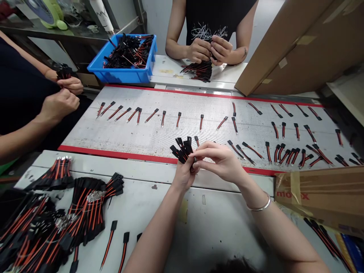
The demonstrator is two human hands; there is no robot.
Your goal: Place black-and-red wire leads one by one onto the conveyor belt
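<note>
Near the middle of the view my left hand (184,172) is closed round a bunch of short cables (182,148), whose black connectors fan out above the fingers. My right hand (217,161) comes in from the right, thumb and fingertips pinched together at the side of the bunch. What lies between those fingertips is too small to make out. Just beyond the hands, single red-and-black cables (201,122) lie spread over a mesh belt (142,136) with red edges.
Bundled cables (91,204) are heaped at the lower left. A blue bin (122,76) of cables stands at the back. Two people hold cables, one at left, one opposite near a cable pile (200,71). Cardboard boxes (321,189) (287,49) stand at right.
</note>
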